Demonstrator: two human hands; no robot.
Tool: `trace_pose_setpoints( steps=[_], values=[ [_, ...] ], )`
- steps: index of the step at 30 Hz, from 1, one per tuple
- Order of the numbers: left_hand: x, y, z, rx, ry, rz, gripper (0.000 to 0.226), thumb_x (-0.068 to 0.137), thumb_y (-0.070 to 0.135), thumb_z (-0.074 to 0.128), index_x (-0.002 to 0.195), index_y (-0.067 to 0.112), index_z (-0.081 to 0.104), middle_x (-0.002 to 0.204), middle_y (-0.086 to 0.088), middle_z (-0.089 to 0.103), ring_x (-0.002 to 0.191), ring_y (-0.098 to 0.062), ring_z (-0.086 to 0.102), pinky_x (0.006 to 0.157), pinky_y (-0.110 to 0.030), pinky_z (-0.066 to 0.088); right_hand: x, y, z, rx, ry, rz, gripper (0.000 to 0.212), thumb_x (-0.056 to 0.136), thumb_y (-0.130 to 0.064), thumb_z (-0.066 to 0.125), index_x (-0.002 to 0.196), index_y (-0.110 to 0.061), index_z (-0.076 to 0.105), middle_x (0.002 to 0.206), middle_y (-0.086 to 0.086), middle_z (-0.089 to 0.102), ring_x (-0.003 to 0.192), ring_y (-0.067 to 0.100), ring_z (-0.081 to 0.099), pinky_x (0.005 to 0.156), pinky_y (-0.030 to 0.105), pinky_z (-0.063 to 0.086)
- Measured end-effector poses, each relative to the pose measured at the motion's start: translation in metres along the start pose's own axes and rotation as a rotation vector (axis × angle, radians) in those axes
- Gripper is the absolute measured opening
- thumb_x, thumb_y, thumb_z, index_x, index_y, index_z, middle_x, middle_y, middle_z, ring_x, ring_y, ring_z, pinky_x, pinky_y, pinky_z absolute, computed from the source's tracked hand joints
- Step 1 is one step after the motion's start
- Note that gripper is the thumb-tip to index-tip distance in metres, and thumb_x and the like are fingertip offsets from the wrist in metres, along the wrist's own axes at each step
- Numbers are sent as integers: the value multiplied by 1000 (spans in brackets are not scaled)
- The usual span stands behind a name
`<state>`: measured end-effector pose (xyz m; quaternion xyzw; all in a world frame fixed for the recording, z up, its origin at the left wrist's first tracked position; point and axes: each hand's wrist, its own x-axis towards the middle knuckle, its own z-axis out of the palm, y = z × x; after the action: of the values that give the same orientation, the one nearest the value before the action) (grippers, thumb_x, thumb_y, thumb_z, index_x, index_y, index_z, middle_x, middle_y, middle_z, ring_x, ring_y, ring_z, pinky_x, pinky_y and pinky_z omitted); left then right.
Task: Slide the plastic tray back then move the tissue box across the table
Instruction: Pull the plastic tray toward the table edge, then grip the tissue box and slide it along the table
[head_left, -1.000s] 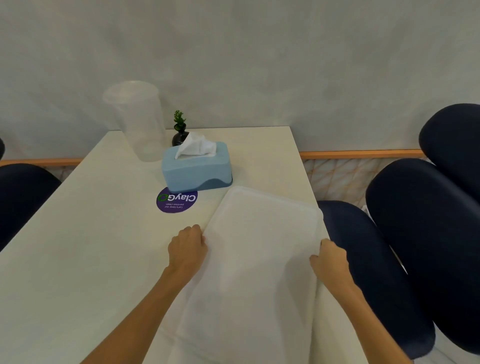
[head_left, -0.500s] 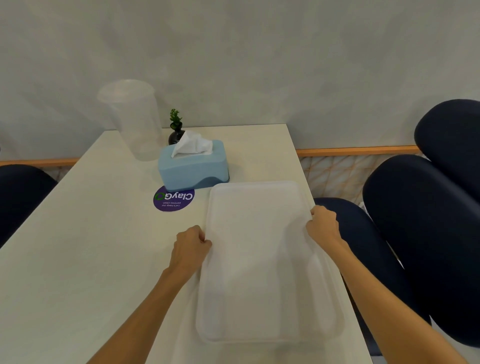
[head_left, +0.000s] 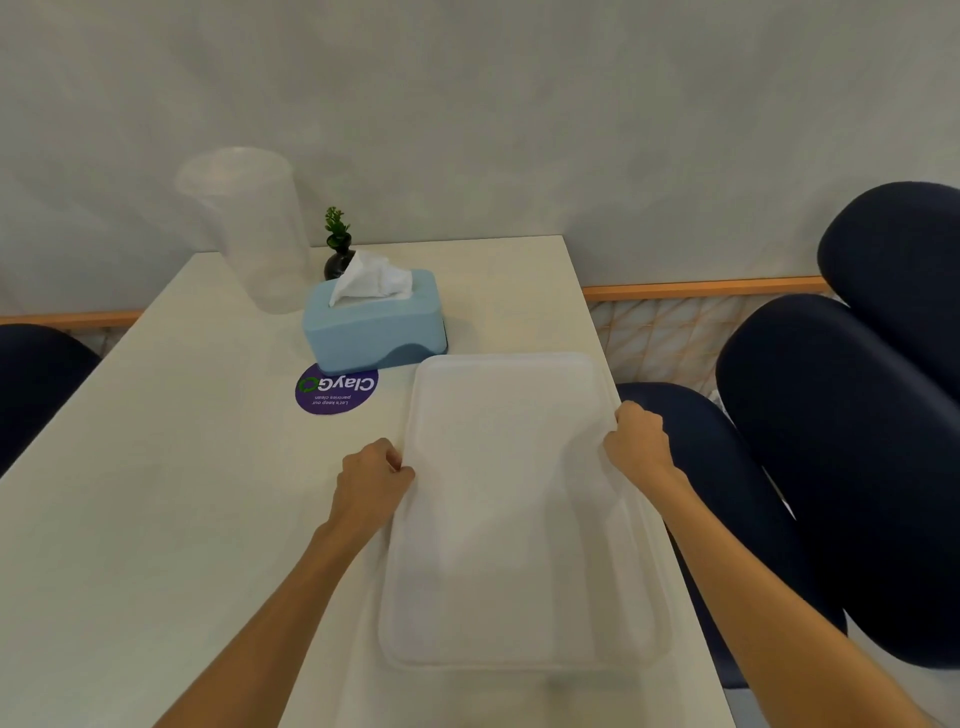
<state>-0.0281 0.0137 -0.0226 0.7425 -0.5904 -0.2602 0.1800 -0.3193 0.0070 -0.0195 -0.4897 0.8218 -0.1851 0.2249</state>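
Observation:
A translucent white plastic tray (head_left: 519, 519) lies flat on the right half of the white table (head_left: 156, 519), its long side running away from me. My left hand (head_left: 371, 480) is closed on the tray's left rim. On the right rim my right hand (head_left: 636, 441) grips it near the table's edge. The light blue tissue box (head_left: 374, 325), with a white tissue sticking out of its top, stands just beyond the tray's far left corner, a small gap between them.
A clear plastic cup (head_left: 249, 228) and a small plant in a dark vase (head_left: 337, 254) stand behind the tissue box near the wall. A purple round sticker (head_left: 336, 389) lies in front of the box. Dark blue chairs (head_left: 831, 467) flank the table's right side.
The tray has slid away from me and turned straight, so its whole near edge now shows. Both hands moved forward with it; the right hand shifted up along the right rim.

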Motion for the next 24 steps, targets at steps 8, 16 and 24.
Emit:
trace_pose_setpoints(
  steps=[8, 16, 24],
  values=[
    [9, -5, -19, -24, -123, -37, 9, 83, 26, 65, 86, 18, 63, 86, -9, 72, 78, -30, 69, 81, -48, 59, 11, -22, -18, -82, -2, -128, 38, 91, -15, 52, 126, -2, 46, 125, 21, 51, 112, 39, 50, 87, 46, 50],
    [30, -15, -79, -174, -6, -73, 18, 83, 23, 64, 94, 9, 67, 94, -10, 72, 78, -27, 69, 72, -39, 59, 25, -102, -11, 85, -133, -353, 41, 89, -14, 55, 129, -5, 50, 124, 22, 55, 112, 34, 54, 90, 34, 44],
    [110, -26, -137, -713, -31, -172, 25, 92, 15, 55, 113, 2, 59, 115, -15, 63, 97, -27, 62, 75, -33, 52, 44, -188, 20, 391, -325, -260, 53, 87, -42, 59, 133, -20, 46, 114, 1, 54, 101, 19, 52, 84, 29, 39]
  ],
)
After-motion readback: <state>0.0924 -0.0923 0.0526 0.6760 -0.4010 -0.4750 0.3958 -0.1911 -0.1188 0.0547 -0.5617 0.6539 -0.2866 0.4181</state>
